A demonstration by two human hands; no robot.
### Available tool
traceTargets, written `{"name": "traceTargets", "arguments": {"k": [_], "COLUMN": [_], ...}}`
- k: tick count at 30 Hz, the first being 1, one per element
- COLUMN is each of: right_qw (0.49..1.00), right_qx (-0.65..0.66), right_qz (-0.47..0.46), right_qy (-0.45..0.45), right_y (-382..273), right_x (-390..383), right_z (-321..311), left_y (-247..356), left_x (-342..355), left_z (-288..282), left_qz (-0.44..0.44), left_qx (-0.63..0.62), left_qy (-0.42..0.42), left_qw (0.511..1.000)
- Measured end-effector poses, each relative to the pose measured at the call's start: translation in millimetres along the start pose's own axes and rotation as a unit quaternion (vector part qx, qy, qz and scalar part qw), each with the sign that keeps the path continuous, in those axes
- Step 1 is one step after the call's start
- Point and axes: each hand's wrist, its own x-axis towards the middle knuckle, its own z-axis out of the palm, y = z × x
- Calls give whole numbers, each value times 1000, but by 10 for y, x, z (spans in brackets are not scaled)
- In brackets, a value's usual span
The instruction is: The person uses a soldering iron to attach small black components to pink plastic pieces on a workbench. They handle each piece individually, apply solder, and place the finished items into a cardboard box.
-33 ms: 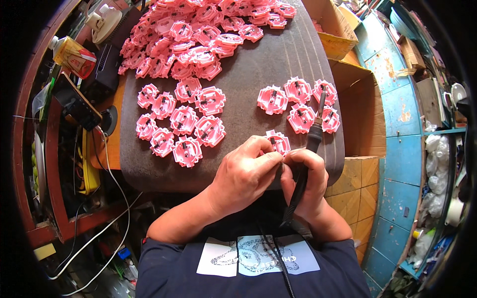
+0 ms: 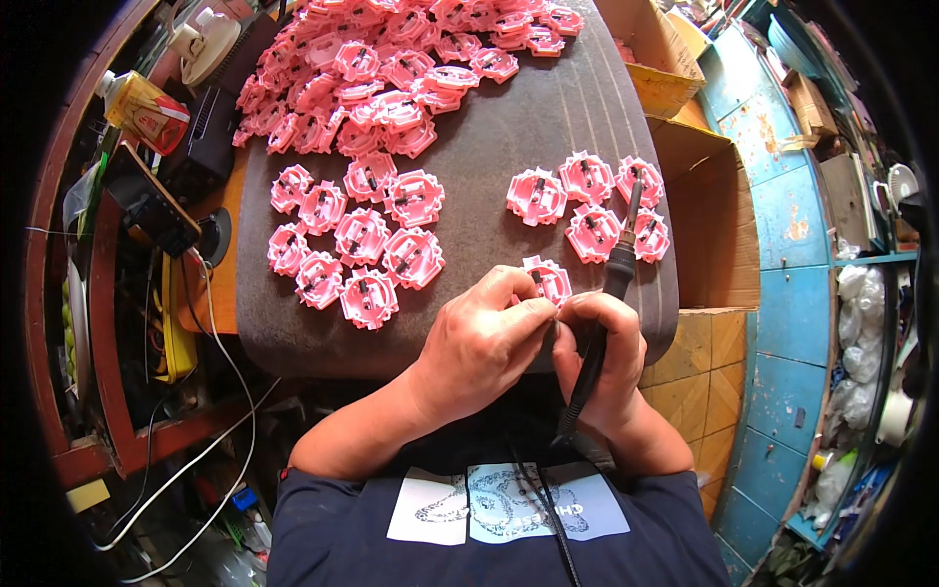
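Note:
My right hand (image 2: 608,347) holds a soldering iron (image 2: 619,269), its black handle lying between thumb and fingers. The metal tip points away from me over the pink parts at the right. My left hand (image 2: 479,328) is closed in a pinch, its fingertips almost meeting the right thumb and forefinger. Whatever lies in that pinch is too small or hidden to name. Just beyond the fingertips is a pink plastic part (image 2: 550,279) with black pieces in it, partly covered by the left fingers. I cannot tell whether the fingers touch it.
Several similar pink parts (image 2: 361,236) lie left of centre, and another group (image 2: 536,197) lies right. A large pink heap (image 2: 333,88) covers the far left of the dark board (image 2: 469,186). Cardboard boxes (image 2: 719,215) stand at its right; a phone (image 2: 152,201) and cables are left.

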Motion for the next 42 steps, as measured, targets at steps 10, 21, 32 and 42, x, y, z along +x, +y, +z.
{"name": "traceTargets", "arguments": {"k": [10, 21, 32, 42], "right_qw": [998, 983, 982, 988], "right_qx": [4, -101, -125, -68], "right_qz": [27, -142, -131, -114], "right_qy": [48, 58, 51, 75], "right_y": [-27, 62, 55, 49], "right_x": [16, -14, 13, -71], "right_z": [59, 44, 60, -46], "left_y": [29, 44, -6, 40], "left_x": [63, 47, 25, 70], "left_z": [-6, 24, 50, 50], "left_qz": [-31, -33, -12, -23], "left_qx": [-28, 17, 6, 26], "left_qy": [10, 17, 46, 44], "left_qw": [999, 999, 999, 998]}}
